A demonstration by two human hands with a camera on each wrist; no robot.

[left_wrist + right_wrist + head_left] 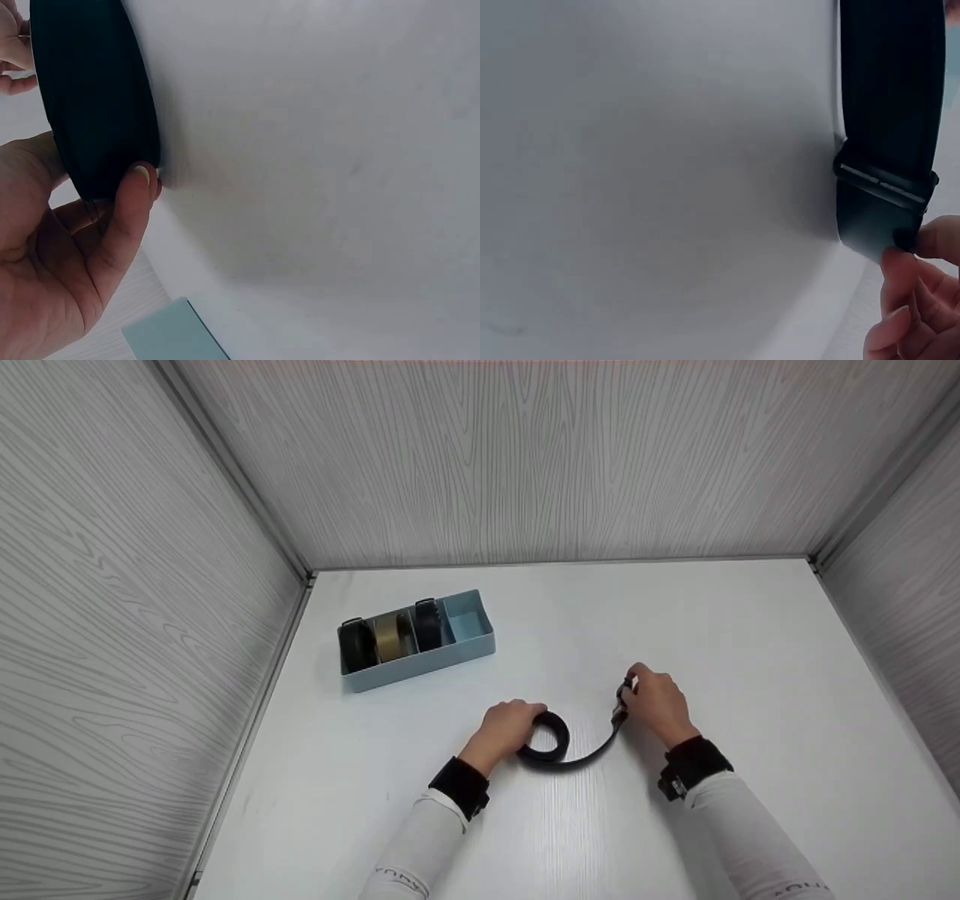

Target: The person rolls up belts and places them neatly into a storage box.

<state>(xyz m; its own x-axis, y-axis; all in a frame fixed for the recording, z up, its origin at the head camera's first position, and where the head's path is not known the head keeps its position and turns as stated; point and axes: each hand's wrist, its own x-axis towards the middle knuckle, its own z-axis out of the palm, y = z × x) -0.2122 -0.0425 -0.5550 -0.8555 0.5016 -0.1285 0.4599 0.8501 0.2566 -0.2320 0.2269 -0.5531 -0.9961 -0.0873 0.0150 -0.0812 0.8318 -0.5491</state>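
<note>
A black belt (570,766) stands on its edge on the white table, its left part wound into an open coil. My left hand (506,726) grips the coil from the left; the left wrist view shows the thumb (127,217) over the edge of the dark band (94,97). From the coil the strap curves right and away to the buckle (619,709). My right hand (660,706) pinches the end there. In the right wrist view, thumb and fingers (898,281) hold the tip just past the buckle (885,182).
A light blue divided box (420,662) lies at the back left. Rolled up in its compartments are a black belt (357,647), a tan belt (388,639) and a dark navy belt (427,626). Grey wood-grain walls (525,465) enclose the table (750,675) at the back and sides.
</note>
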